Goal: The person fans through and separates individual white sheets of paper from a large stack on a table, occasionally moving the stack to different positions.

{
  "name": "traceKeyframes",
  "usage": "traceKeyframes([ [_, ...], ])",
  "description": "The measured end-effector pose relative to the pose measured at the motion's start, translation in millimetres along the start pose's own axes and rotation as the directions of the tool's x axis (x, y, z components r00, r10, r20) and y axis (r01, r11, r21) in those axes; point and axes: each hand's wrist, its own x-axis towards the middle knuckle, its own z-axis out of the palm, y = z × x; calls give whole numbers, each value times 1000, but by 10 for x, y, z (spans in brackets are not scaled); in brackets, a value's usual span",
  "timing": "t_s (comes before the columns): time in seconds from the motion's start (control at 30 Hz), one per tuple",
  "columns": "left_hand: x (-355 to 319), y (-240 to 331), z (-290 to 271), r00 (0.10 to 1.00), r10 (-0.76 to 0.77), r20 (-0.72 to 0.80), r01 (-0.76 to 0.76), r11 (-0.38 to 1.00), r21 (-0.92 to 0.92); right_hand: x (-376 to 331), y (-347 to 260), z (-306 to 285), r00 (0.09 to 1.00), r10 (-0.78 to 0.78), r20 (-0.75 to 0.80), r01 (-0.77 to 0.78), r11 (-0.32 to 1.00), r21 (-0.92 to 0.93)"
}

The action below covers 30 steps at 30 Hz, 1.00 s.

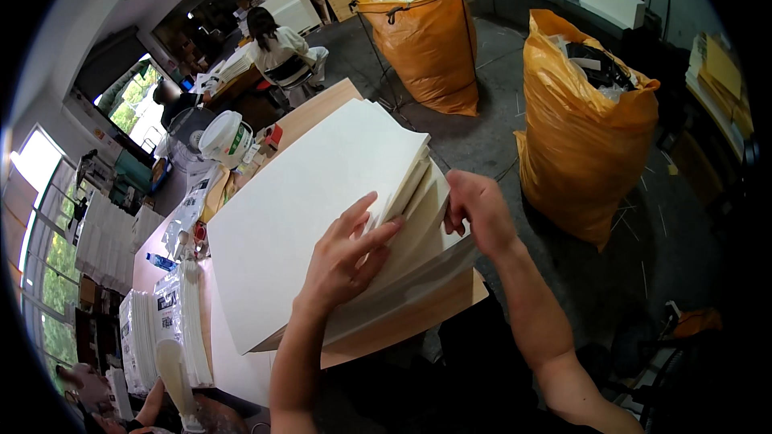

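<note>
On the near wooden table [450, 301], white sheets [297, 185] are stacked. Their right edges are apparently being parted by the widely spread left hand [344, 257] and curled right hand [484, 213] (whether it pinches cannot be told). Gentle lifting seems needed next.

The left hand [339, 261] hides part of the white paper stack [297, 177] — both forearms [299, 354] are cut off below.

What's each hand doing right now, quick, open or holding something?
Left hand: open, spread at the edge of the white sheets.
Right hand: curled at the sheets' edge; cannot tell whether it grips them.
</note>
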Motion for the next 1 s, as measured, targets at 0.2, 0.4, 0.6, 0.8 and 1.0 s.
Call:
traceKeyframes([
  [0.2, 5, 25, -9, 1000, -15, 26, 13, 999, 47, 56, -9, 23, 996, 73, 41, -78, 990, 120],
  [0.4, 31, 118, 6, 999, -28, 29, 26, 998, 55, 41, -6, 43, 996, 91, 12, -92, 985, 145],
  [0.6, 21, 70, -25, 999, -49, 11, 49, 999, -22, -281, 168, -59, 725, -647, -236, 278, 588, -760],
  [0.8, 31, 113, -10, 991, 22, 132, -39, 990, 132, -469, 267, 133, 773, -398, 494, 580, 127, -805],
  [1.0, -183, 242, 84, 981, -30, 192, -57, 899, 434, -455, 148, 157, 883, 54, 467, 403, 424, -811],
])
